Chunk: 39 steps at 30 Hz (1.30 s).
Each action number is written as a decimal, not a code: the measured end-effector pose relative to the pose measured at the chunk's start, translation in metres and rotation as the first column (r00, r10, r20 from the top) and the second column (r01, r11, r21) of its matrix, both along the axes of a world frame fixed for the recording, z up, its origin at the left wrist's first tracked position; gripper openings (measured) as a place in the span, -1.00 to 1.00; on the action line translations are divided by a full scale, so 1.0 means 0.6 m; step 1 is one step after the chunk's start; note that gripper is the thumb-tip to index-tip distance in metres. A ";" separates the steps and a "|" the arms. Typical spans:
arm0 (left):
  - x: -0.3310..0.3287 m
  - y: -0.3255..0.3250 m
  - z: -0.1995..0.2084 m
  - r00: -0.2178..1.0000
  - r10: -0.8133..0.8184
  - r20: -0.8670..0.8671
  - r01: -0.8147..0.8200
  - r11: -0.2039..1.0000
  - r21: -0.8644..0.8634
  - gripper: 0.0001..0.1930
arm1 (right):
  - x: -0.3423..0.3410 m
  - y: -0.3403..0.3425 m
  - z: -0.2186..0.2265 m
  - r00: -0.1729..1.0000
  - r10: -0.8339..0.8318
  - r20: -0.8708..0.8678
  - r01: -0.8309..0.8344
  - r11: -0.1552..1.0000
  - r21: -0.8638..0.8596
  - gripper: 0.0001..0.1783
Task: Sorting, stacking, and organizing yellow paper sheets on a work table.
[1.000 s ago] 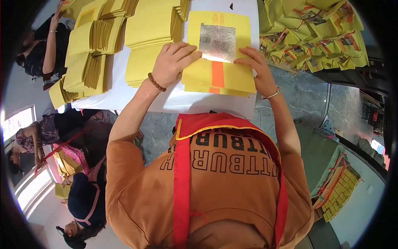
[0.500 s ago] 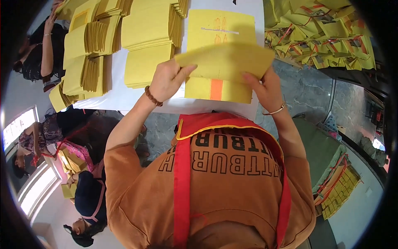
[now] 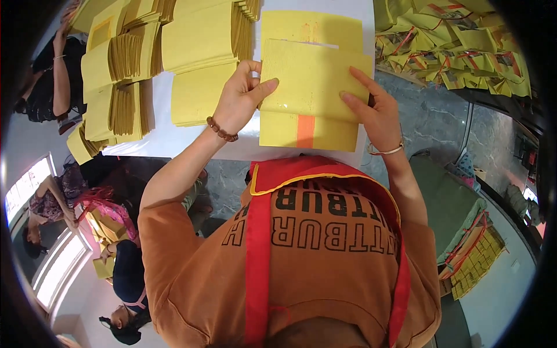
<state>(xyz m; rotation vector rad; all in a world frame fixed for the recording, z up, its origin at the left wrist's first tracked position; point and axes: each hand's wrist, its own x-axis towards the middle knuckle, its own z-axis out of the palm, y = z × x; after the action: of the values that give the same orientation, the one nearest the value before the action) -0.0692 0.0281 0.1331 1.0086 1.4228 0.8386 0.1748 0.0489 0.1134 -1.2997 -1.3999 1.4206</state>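
A yellow paper sheet (image 3: pixel 316 75) is held by its two side edges in front of me. My left hand (image 3: pixel 242 95) pinches its left edge, thumb on top and fingers behind. At the right edge, my right hand (image 3: pixel 378 119) grips it with the thumb on top. Under it lies a larger yellow sheet (image 3: pixel 336 138) with an orange strip (image 3: pixel 305 133) near its front edge and reddish printed figures near its far end. Whether the held sheet rests fully on the lower one, I cannot tell.
Stacks of folded yellow paper (image 3: pixel 200 37) cover the left of the white table (image 3: pixel 232 149). Yellow paper bundles with red ties (image 3: pixel 452 49) lie at the far right. A green-covered stack (image 3: pixel 447 209) stands right of me. Other people, one in black (image 3: pixel 43 81), are at the left.
The held sheet was raised and curved; now it is flatter and lower over the other sheet. Both hands still grip its sides.
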 end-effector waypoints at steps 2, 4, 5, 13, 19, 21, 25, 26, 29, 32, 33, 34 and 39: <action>-0.003 -0.003 -0.008 1.000 0.008 -0.017 -0.008 1.000 -0.027 -0.73 | 0.003 0.003 0.006 0.995 0.016 0.093 -0.014 1.000 -0.020 -0.51; -0.002 -0.002 -0.006 1.000 0.014 -0.011 -0.014 0.999 -0.033 -0.71 | 0.003 0.003 0.007 0.982 0.036 0.188 -0.029 0.999 -0.041 -0.52; 0.000 -0.001 -0.004 1.000 0.023 -0.005 -0.023 0.999 -0.039 -0.70 | 0.002 0.003 0.005 0.987 0.028 0.157 -0.028 1.000 -0.001 -0.52; -0.002 -0.003 0.010 0.961 -0.008 -0.275 0.059 0.983 0.176 -0.57 | 0.006 0.003 -0.002 0.983 0.011 0.185 -0.027 0.996 0.082 -0.52; 0.062 0.018 0.030 0.425 0.124 -0.897 0.719 0.556 0.417 -0.41 | 0.000 0.007 0.000 0.972 -0.002 0.233 -0.016 0.997 0.076 -0.52; 0.072 0.024 0.011 0.347 -0.078 -0.935 0.791 0.559 0.247 -0.32 | -0.001 0.003 -0.003 0.979 -0.022 0.204 -0.009 0.989 0.150 -0.53; 0.064 0.027 -0.018 0.325 -0.085 -0.942 0.808 0.543 0.230 -0.30 | 0.009 0.003 0.015 0.969 0.034 0.246 -0.069 0.989 0.132 -0.49; 0.060 0.023 -0.022 0.322 -0.100 -0.941 0.801 0.559 0.215 -0.30 | 0.007 0.010 0.040 0.871 0.080 0.485 -0.163 0.978 0.132 -0.46; 0.059 0.025 -0.022 0.325 -0.108 -0.939 0.793 0.572 0.209 -0.31 | -0.023 0.023 0.078 0.611 -0.076 0.788 -0.371 0.851 0.370 -0.41; 0.055 0.020 -0.023 0.326 -0.090 -0.941 0.799 0.557 0.224 -0.31 | -0.047 0.018 0.056 0.554 -0.149 0.819 -0.605 0.603 0.519 -0.35; 0.053 0.021 -0.028 0.331 -0.076 -0.941 0.809 0.536 0.241 -0.30 | -0.055 0.018 0.036 0.554 -0.018 0.832 -0.699 0.534 0.476 -0.30; 0.051 0.022 -0.032 0.327 -0.062 -0.943 0.800 0.550 0.241 -0.30 | -0.056 0.018 0.020 0.559 -0.013 0.829 -0.706 0.516 0.484 -0.30; 0.037 0.024 -0.034 0.678 -0.140 -0.721 0.637 0.600 0.483 -0.21 | -0.048 0.027 -0.006 0.546 0.064 0.836 -0.684 0.610 0.400 -0.21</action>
<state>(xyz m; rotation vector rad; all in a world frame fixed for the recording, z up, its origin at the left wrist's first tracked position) -0.0471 0.0423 0.1125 2.3310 1.2699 0.7172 0.1459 0.0648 0.1100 -1.0648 -2.6598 0.3315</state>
